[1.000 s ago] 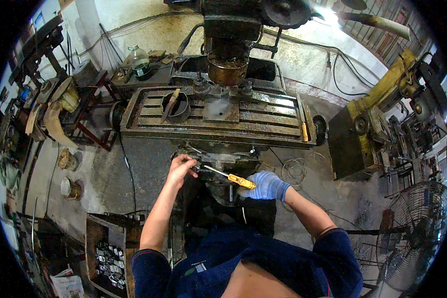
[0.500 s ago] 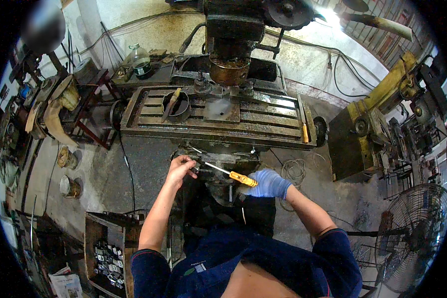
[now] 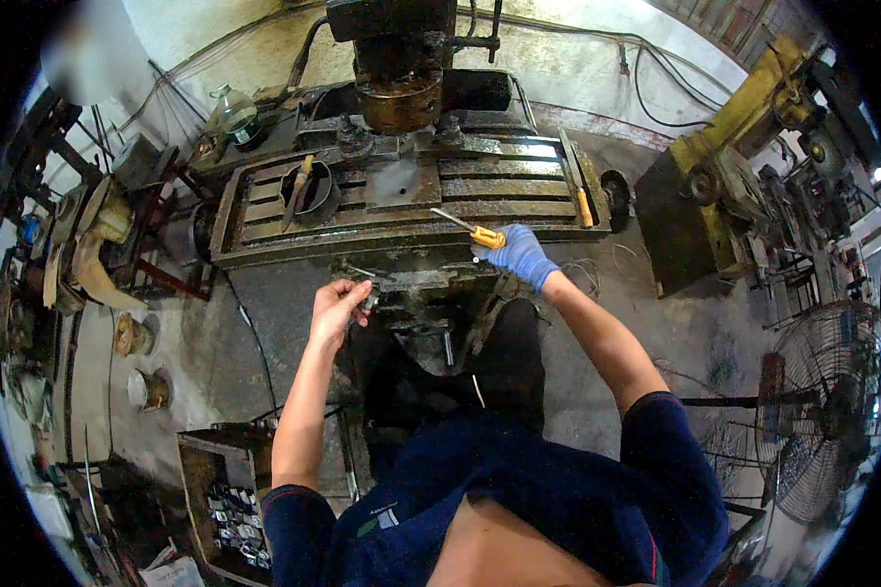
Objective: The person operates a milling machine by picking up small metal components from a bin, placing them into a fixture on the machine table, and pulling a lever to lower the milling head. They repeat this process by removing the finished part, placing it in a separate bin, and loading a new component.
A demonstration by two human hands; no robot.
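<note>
In my right hand [image 3: 519,256], which wears a blue-white glove, is a screwdriver [image 3: 486,237] with a yellow handle. Its metal shaft points left and away, over the front edge of the slotted machine table [image 3: 308,240]. My bare left hand [image 3: 336,311] is closed, pinching a small metal piece [image 3: 368,303] whose shape I cannot make out; it is below and in front of the table. On the table, a flat metal plate [image 3: 387,196] lies under the machine head [image 3: 398,98]. Left of it stands a round dark pan [image 3: 315,194] with a yellow-handled brush [image 3: 299,186] across it.
A yellow-handled tool [image 3: 584,207] lies at the table's right end. A wooden box [image 3: 198,504] of small metal parts is at my lower left. A floor fan [image 3: 817,411] stands at right, a large bottle [image 3: 237,117] behind the table's left end.
My right hand has moved up and away with the screwdriver, from below the table to its front edge. My left hand stays low with the metal piece. The view has shifted slightly.
</note>
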